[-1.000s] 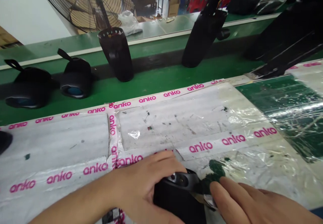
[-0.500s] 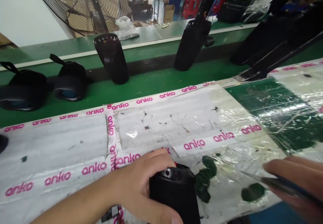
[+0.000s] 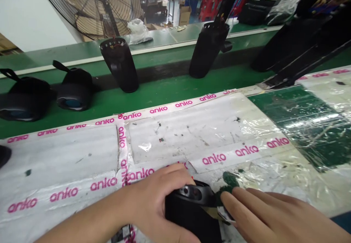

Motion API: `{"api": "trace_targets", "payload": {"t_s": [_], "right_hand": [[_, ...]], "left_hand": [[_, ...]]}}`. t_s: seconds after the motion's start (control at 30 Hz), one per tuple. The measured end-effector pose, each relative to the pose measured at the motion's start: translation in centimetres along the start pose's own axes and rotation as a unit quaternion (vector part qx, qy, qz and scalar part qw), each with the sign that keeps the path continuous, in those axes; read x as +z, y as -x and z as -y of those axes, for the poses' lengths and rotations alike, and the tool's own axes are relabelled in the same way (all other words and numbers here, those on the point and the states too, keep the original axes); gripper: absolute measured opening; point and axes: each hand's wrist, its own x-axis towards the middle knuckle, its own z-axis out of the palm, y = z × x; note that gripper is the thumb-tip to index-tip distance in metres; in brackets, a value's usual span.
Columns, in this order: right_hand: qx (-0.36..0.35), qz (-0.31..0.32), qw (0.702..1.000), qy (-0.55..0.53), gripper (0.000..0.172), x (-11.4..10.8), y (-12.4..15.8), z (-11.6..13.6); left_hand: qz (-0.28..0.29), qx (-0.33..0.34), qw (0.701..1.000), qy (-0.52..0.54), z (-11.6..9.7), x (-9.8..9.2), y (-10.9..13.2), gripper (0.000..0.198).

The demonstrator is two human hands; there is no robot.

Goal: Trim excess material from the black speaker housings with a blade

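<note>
While our left hand [image 3: 156,199] wraps the near, top end of the black speaker shell [image 3: 192,210] with fingers curled over its rim, our right hand [image 3: 263,213] lies flat just to the right, fingers pressed together and their tips touching the shell's side, where a thin pale strip [image 3: 223,213] shows beneath them; whether they pinch it we cannot tell. We see the shell at the bottom edge of the taped white bench cover [image 3: 192,133], its long axis running from the open ring towards us, directly between both hands, the left one holding it. Half a second ago our right hand was well away to the right holding a slim dark tool; now it has come back against the shell. Beyond, other black shells [image 3: 119,65] stand on the green conveyor belt [image 3: 164,89].
</note>
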Motion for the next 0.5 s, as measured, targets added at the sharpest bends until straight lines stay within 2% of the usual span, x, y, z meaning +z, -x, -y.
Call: {"api": "trace_targets", "payload": {"t_s": [0.23, 0.37, 0.5], "right_hand": [[-0.001, 0.014, 1.000, 0.002, 0.030, 0.2, -0.9, 0.2], [0.002, 0.023, 1.000, 0.002, 0.028, 0.4, -0.5, 0.3], [0.011, 0.033, 0.999, 0.002, 0.021, 0.6, 0.9, 0.6]], "left_hand": [[0.024, -0.012, 1.000, -0.016, -0.1, -0.2, 0.1, 0.074], [0.030, -0.009, 0.999, -0.023, -0.2, -0.2, 0.2, 0.076], [0.030, -0.076, 0.997, -0.012, -1.5, -0.1, -0.3, 0.065]]}}
